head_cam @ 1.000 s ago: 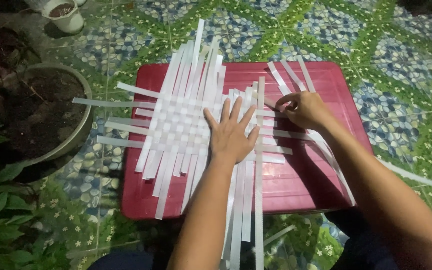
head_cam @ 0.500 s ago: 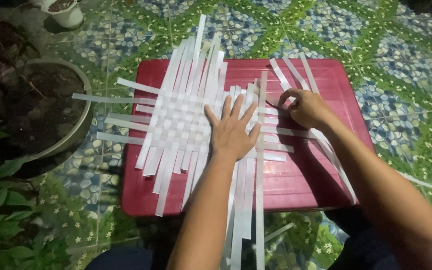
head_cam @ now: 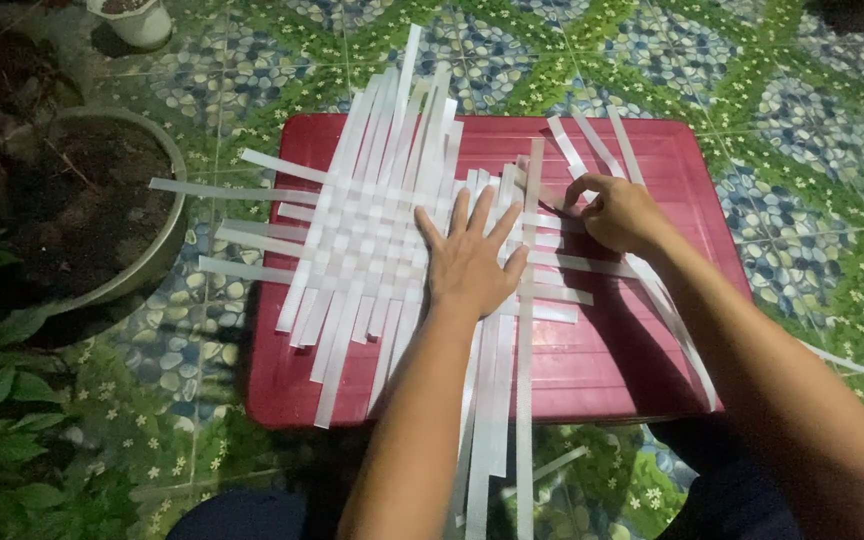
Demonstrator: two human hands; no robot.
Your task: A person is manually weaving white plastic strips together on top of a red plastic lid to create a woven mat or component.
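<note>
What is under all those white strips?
Under the woven white strips lies a flat red plastic lid, resting on a patterned tiled floor. The left hand presses flat on the weave and the right hand pinches one strip. What lies beneath the lid is hidden.

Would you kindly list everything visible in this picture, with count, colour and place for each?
woven strips: many, white, interlaced flat on the red surface, loose ends sticking out on all sides
loose strips: three, white, upper right of the red surface
red surface: one, a rectangular plastic top, centre of the view
large pot: one, grey, holding dark soil, at left
small pot: one, white, top left, partly cut off
green leaves: several, lower left
tiled floor: green and blue pattern, all around
left hand: flat, fingers spread, pressing the weave
right hand: pinching a strip at the weave's right edge
</note>
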